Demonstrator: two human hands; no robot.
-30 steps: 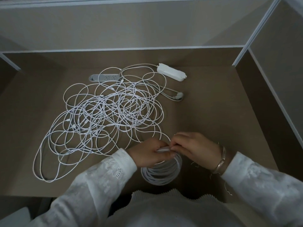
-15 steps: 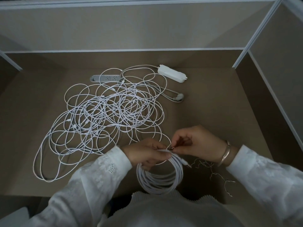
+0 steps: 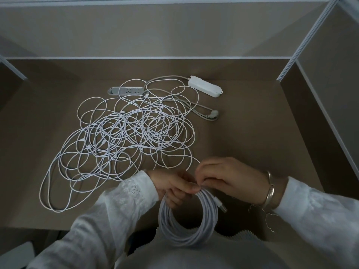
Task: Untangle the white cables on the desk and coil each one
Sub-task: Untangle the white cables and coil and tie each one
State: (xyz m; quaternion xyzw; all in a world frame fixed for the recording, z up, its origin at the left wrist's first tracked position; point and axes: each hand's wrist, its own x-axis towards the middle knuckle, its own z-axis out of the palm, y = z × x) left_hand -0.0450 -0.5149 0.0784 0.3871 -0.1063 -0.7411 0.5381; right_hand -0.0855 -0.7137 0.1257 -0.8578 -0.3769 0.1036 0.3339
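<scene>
While both hands (image 3: 174, 186) (image 3: 229, 179) grip a coil (image 3: 186, 226), tangled cables (image 3: 126, 136) cover the brown desk (image 3: 252, 142).

Desk cubicle, dim even light, seen from my head camera.

I see a brown desk top (image 3: 252, 136) filling the middle of the view, matte, with soft shadow along its far edge. At 12 o'clock a beige partition panel (image 3: 155, 32) stands behind it, a pale trim strip (image 3: 147, 57) running along its foot. At 2 o'clock a second partition (image 3: 334, 61) meets it at a light metal corner post (image 3: 308, 33). At 9 o'clock a darker side panel (image 3: 7, 82) closes the left. At 7 o'clock, below the desk edge, a pale surface (image 3: 15, 255) shows; I cannot tell what.
</scene>
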